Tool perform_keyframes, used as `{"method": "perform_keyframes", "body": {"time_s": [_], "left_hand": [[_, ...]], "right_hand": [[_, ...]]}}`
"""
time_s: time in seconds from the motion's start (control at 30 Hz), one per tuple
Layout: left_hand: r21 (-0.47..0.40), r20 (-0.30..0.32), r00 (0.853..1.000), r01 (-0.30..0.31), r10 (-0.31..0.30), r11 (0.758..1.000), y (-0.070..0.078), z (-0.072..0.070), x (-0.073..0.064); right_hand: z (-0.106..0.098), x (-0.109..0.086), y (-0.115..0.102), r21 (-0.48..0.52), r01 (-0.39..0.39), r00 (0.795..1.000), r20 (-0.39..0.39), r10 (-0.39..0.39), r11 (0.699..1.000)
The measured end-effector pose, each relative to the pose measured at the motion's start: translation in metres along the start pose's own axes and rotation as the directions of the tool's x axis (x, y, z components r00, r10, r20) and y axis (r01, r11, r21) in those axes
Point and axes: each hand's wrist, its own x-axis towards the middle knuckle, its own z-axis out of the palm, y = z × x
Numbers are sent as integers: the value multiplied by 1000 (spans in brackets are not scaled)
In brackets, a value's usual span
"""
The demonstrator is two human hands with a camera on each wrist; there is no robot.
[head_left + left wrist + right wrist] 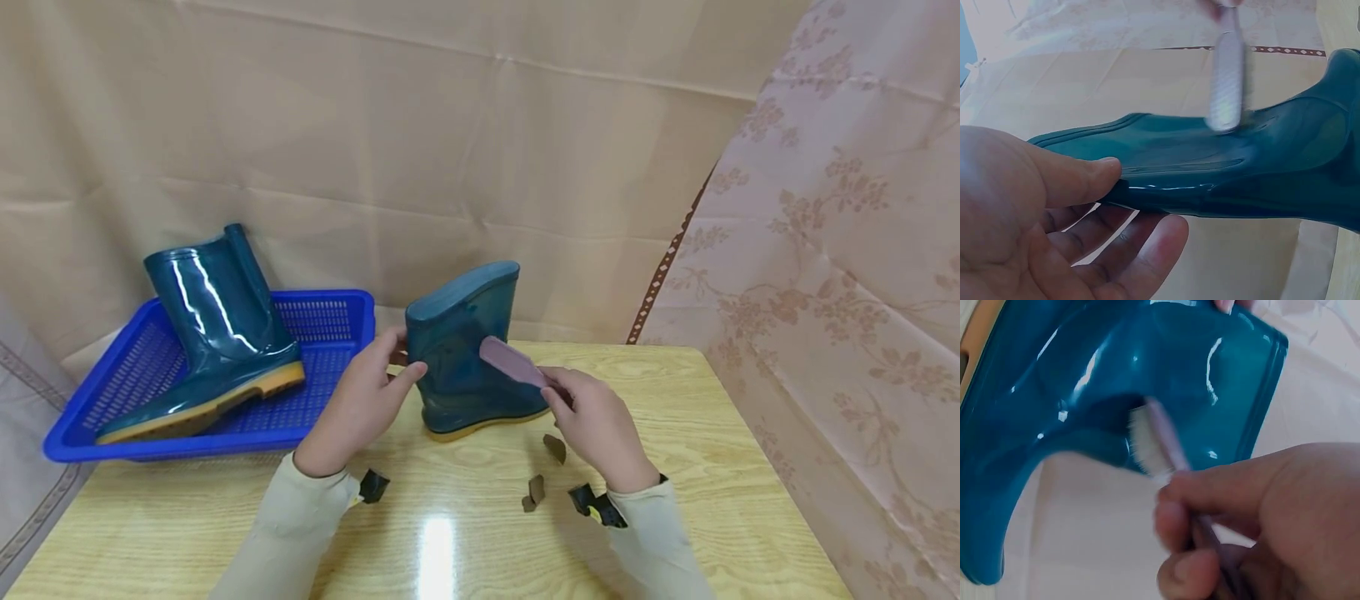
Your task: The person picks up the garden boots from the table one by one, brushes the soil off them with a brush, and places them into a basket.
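A glossy teal rain boot [457, 358] with a yellow sole stands on the table, its toe toward the right. My left hand [367, 392] holds the back of its shaft, thumb on the near side and fingers behind, as the left wrist view also shows. In my right hand [600, 421] I grip the handle of a pale purple brush [512, 362]. Its white bristles [1145, 440] lie against the front of the shaft above the foot in the right wrist view. The brush head is slightly blurred in the left wrist view.
To the left, a blue plastic basket [330, 321] holds a matching boot [217, 317], tilted with its sole partly showing. Several brown flakes [555, 448] lie on the wood-grain table [450, 492] in front of the boot. A beige curtain [420, 150] hangs behind.
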Motion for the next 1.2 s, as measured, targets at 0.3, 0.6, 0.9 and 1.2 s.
{"method": "perform_keyframes", "body": {"time_s": [0.3, 0.6, 0.9, 1.2], "left_hand": [[14, -11, 999, -37, 37, 999, -1, -1, 0], [25, -1, 998, -58, 58, 998, 3, -1, 0], [19, -2, 1000, -5, 5, 1000, 0, 0, 2], [23, 31, 998, -62, 61, 998, 9, 0, -8]], "right_hand": [[1, 0, -5, 56, 258, 965, -64, -255, 964], [6, 0, -6, 101, 272, 962, -39, -270, 957], [-1, -2, 0, 23, 21, 999, 32, -22, 1000], [-3, -6, -12, 17, 390, 915, -122, -385, 921]]}}
